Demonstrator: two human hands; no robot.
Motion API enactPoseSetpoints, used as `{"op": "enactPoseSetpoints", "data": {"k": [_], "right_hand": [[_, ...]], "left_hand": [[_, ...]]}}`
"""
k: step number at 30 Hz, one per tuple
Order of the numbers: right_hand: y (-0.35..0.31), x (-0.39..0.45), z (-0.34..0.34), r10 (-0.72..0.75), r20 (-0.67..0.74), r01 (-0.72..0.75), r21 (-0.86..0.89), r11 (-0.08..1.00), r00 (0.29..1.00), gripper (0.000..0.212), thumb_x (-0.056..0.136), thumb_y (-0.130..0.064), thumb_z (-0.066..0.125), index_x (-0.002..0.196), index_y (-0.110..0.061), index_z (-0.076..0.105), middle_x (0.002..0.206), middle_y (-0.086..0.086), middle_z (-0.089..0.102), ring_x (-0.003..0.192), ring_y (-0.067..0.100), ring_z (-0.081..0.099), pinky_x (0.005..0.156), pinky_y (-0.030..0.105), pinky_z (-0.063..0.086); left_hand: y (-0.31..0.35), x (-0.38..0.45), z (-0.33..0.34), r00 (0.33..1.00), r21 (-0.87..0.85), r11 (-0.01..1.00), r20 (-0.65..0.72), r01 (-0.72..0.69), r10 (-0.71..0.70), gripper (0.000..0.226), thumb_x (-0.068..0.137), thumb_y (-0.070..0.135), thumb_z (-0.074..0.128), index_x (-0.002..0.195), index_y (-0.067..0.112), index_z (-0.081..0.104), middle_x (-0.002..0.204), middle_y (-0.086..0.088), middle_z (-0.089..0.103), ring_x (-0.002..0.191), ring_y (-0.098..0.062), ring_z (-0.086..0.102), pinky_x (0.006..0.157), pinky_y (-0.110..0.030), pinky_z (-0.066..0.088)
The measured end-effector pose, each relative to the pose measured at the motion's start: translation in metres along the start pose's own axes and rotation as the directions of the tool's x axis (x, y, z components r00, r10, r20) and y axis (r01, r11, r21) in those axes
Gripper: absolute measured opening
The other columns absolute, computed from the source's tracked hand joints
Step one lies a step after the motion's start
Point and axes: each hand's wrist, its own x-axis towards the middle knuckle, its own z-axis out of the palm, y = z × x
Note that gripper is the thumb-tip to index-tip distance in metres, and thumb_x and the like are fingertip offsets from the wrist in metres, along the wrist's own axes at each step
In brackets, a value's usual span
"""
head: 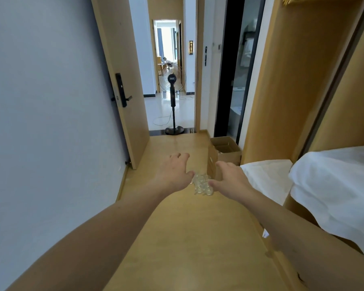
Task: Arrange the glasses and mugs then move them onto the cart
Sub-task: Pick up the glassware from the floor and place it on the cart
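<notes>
Several clear glasses (202, 183) stand packed together on the wooden floor (187, 238), seen from above. My left hand (174, 173) reaches out with fingers spread, just left of the cluster, its thumb near the glasses. My right hand (229, 179) is stretched out on the cluster's right side, fingers relaxed and thumb close to the nearest glass. Neither hand holds anything. Whether either thumb touches glass is unclear. No mugs and no cart are in view.
An open cardboard box (225, 154) stands just behind the glasses by the wardrobe side. A bed with white sheets (334, 185) lies to the right. An open door (122, 85) is on the left, and a standing fan (172, 101) blocks the doorway ahead.
</notes>
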Motion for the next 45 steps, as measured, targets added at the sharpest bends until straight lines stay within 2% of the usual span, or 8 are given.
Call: {"op": "enactPoseSetpoints", "data": {"k": [4, 12, 21, 30, 34, 41, 45], "right_hand": [[0.016, 0.073, -0.006, 0.011, -0.016, -0.011, 0.003, 1.000, 1.000, 0.074, 0.090, -0.050, 0.068, 0.152, -0.022, 0.037, 0.152, 0.003, 0.044, 0.139, 0.028, 0.039, 0.110, 0.048, 0.042], [0.040, 0.178, 0.006, 0.033, 0.017, -0.033, 0.032, 0.999, 0.999, 0.074, 0.087, -0.052, 0.070, 0.149, -0.025, 0.040, 0.150, 0.002, 0.047, 0.135, 0.027, 0.044, 0.106, 0.050, 0.046], [0.037, 0.277, 0.044, 0.066, 0.038, -0.067, 0.042, 0.997, 0.997, 0.072, 0.088, -0.051, 0.070, 0.148, -0.025, 0.041, 0.146, 0.002, 0.049, 0.133, 0.027, 0.044, 0.104, 0.046, 0.047], [0.009, 0.377, 0.098, 0.193, 0.084, -0.196, 0.033, 0.980, 0.978, 0.077, 0.086, -0.056, 0.069, 0.149, -0.024, 0.040, 0.146, 0.004, 0.049, 0.132, 0.029, 0.046, 0.105, 0.048, 0.047], [-0.001, 0.412, 0.117, 0.241, 0.093, -0.242, 0.004, 0.970, 0.966, 0.071, 0.089, -0.052, 0.067, 0.148, -0.023, 0.041, 0.146, 0.005, 0.049, 0.133, 0.029, 0.044, 0.106, 0.044, 0.045], [0.007, 0.448, 0.148, 0.353, 0.148, -0.355, -0.012, 0.935, 0.924, 0.075, 0.085, -0.058, 0.067, 0.148, -0.026, 0.041, 0.147, 0.004, 0.049, 0.131, 0.029, 0.048, 0.103, 0.049, 0.049], [0.023, 0.476, 0.158, 0.393, 0.180, -0.396, -0.023, 0.918, 0.902, 0.078, 0.083, -0.062, 0.066, 0.148, -0.027, 0.041, 0.147, 0.004, 0.050, 0.129, 0.029, 0.051, 0.101, 0.049, 0.050]], "left_hand": [[-0.002, 0.068, 0.011, 1.000, 0.028, 1.000, 0.020, -0.004, 0.003, 0.063, 0.099, 0.047, 0.052, 0.153, 0.020, 0.034, 0.152, -0.006, 0.041, 0.140, -0.029, 0.036, 0.111, -0.043, 0.037], [-0.016, 0.168, 0.031, 0.998, -0.013, 0.999, 0.047, 0.050, -0.050, 0.064, 0.098, 0.048, 0.054, 0.153, 0.021, 0.035, 0.153, -0.006, 0.041, 0.140, -0.028, 0.036, 0.110, -0.044, 0.038], [-0.069, 0.271, 0.050, 0.997, -0.027, 0.999, 0.079, 0.018, -0.016, 0.063, 0.098, 0.047, 0.054, 0.152, 0.020, 0.036, 0.152, -0.007, 0.042, 0.139, -0.029, 0.036, 0.111, -0.044, 0.038], [-0.159, 0.375, 0.070, 0.985, -0.075, 0.997, 0.170, 0.000, 0.013, 0.063, 0.097, 0.046, 0.055, 0.151, 0.019, 0.038, 0.149, -0.009, 0.044, 0.138, -0.031, 0.038, 0.111, -0.045, 0.038], [-0.191, 0.415, 0.077, 0.979, -0.106, 0.994, 0.203, -0.008, 0.029, 0.062, 0.097, 0.045, 0.056, 0.150, 0.019, 0.039, 0.147, -0.007, 0.046, 0.137, -0.030, 0.039, 0.109, -0.044, 0.040], [-0.223, 0.473, 0.104, 0.959, -0.156, 0.987, 0.273, -0.030, 0.072, 0.060, 0.097, 0.042, 0.055, 0.150, 0.018, 0.040, 0.148, -0.009, 0.046, 0.138, -0.032, 0.039, 0.111, -0.044, 0.038], [-0.229, 0.508, 0.123, 0.944, -0.159, 0.987, 0.322, -0.027, 0.078, 0.063, 0.097, 0.047, 0.055, 0.150, 0.017, 0.039, 0.146, -0.010, 0.047, 0.136, -0.033, 0.041, 0.109, -0.045, 0.040]]}}
